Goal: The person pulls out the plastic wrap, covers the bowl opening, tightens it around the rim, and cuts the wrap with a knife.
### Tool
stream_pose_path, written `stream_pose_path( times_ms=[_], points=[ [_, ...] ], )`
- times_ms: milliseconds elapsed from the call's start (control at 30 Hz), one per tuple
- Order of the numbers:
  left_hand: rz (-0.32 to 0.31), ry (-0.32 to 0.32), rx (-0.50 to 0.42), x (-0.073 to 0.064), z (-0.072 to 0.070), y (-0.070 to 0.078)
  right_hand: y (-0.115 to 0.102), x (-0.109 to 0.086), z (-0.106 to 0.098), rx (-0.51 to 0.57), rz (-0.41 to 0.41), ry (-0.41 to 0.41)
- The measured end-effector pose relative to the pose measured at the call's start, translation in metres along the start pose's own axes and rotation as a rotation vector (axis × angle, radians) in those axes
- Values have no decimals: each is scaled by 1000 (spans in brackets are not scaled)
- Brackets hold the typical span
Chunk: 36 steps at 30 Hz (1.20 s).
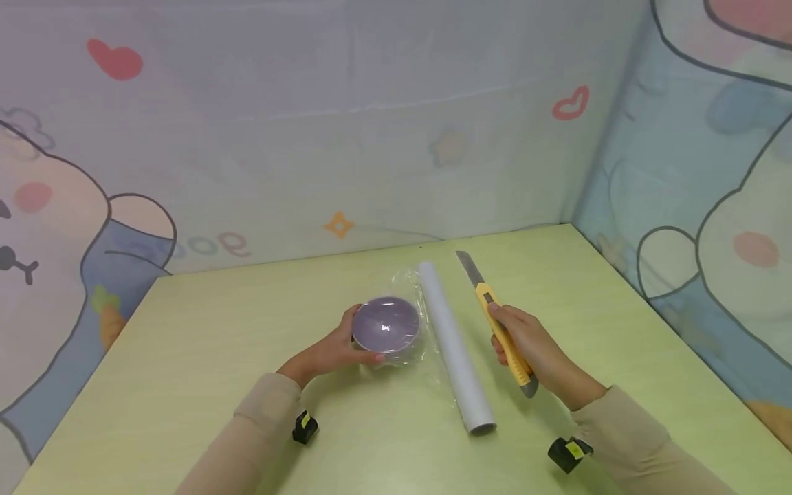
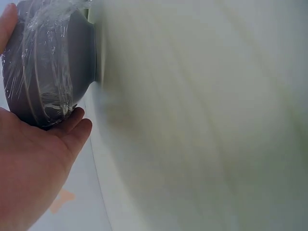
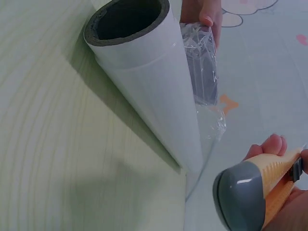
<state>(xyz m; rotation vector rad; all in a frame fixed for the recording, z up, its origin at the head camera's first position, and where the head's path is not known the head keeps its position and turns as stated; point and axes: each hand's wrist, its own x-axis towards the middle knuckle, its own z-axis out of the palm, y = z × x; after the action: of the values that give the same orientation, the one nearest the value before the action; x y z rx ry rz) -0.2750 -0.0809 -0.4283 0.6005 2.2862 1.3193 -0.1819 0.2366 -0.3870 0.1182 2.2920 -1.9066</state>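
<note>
A purple bowl point(image 1: 386, 325) with clear cling film point(image 2: 53, 57) stretched over its mouth and sides stands on the table. My left hand point(image 1: 338, 349) grips it from the left, fingers round the far side and thumb at the near rim. To the right of the bowl lies a long roll of cling film point(image 1: 454, 347) on a cardboard core, its loose film reaching toward the bowl. My right hand point(image 1: 531, 344) holds a yellow box cutter point(image 1: 504, 337) right of the roll, thumb by the slider. The cutter's blade point(image 1: 469, 267) is out, pointing away from me.
The pale yellow-green table point(image 1: 235, 330) meets a cartoon-printed cloth wall point(image 1: 278, 137) at the back and another on the right. Small black devices point(image 1: 305, 427) sit at both wrists.
</note>
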Motion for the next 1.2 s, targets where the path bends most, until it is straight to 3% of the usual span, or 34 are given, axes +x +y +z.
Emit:
stream_pose_path(
  times_ms=[233, 433, 900, 1200],
  points=[
    [10, -14, -5, -1, 0, 1, -1, -1, 2, -72, -15, 126],
    [47, -28, -9, -2, -2, 2, -2, -2, 2, -98, -4, 136],
    [49, -34, -23, -2, -1, -1, -1, -10, -13, -94, 12, -96],
    [53, -41, -16, 0, -1, -3, 5, -13, -26, -12, -21, -220]
  ],
)
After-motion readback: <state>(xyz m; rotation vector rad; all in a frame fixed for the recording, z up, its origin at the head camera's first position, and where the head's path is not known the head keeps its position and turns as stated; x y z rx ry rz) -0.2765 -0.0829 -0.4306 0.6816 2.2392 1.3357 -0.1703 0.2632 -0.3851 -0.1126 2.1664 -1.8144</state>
